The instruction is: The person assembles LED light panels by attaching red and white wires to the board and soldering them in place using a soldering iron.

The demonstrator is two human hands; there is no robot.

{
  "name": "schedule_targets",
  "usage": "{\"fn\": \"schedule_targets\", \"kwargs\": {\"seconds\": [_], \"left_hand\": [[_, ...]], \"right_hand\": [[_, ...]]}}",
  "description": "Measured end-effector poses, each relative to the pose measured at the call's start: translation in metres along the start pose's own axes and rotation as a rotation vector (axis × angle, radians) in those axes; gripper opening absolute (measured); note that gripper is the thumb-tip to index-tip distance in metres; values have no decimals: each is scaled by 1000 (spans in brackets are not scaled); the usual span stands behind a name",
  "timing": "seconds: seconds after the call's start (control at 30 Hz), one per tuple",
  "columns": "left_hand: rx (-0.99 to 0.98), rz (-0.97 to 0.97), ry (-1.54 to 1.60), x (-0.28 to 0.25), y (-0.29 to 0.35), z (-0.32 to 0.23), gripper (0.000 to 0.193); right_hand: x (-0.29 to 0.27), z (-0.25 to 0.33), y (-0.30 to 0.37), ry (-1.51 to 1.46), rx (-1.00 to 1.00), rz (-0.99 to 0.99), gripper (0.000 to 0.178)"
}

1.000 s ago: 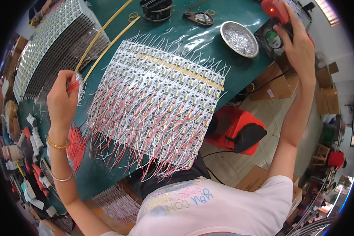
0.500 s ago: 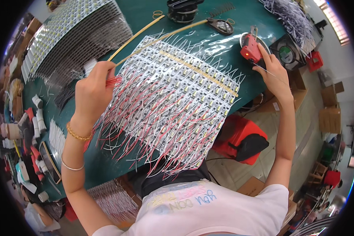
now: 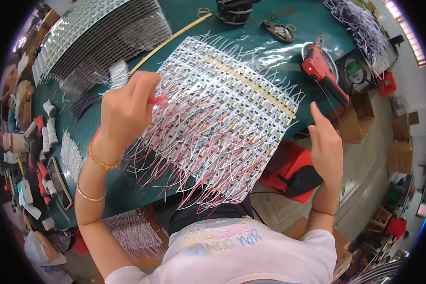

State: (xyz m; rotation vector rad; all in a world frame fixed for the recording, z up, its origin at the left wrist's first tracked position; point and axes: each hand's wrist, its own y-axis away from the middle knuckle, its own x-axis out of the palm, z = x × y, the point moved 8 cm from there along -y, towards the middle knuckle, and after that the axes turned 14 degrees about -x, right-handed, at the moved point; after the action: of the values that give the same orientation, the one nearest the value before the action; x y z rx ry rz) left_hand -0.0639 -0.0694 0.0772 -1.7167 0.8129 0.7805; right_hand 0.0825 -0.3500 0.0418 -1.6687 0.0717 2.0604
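In front of me lies a large panel of small white LED circuit boards (image 3: 232, 102), with many red and white wires fanning out over its near side. My left hand (image 3: 128, 109) is closed above the panel's left corner, with a bunch of red wires (image 3: 160, 101) poking out of its fingers. My right hand (image 3: 325, 146) is off the panel's right side, empty, with fingers stretched out. Beyond it, a red soldering gun (image 3: 322, 73) with a dark handle rests against a round white dish (image 3: 333, 64). A yellow strip (image 3: 248, 85) lies across the panel.
Stacked LED panels (image 3: 104, 33) stand at the back left. Another yellow strip (image 3: 175, 37), a dark small tray (image 3: 279, 31) and a black round container (image 3: 233, 13) lie at the back. White wire bundles (image 3: 357, 28) are at the far right. A red stool-like object (image 3: 286, 165) stands below the table edge.
My right hand has let go of the soldering gun and drawn back toward me. A second long yellow strip near my left hand is no longer seen. The left hand still grips the red wires.
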Motion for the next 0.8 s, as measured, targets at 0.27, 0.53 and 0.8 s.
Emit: {"fn": "schedule_targets", "kwargs": {"seconds": [0.27,0.53,0.8], "left_hand": [[546,-45,-26,10,23,-96,15],[666,6,99,36,32,-141,20],[298,219,168,71,13,-105,36]], "right_hand": [[50,36,38,-1826,277,198,56],[31,7,91,-1712,466,-728,25],[21,-61,194,-1385,528,-976,18]]}}
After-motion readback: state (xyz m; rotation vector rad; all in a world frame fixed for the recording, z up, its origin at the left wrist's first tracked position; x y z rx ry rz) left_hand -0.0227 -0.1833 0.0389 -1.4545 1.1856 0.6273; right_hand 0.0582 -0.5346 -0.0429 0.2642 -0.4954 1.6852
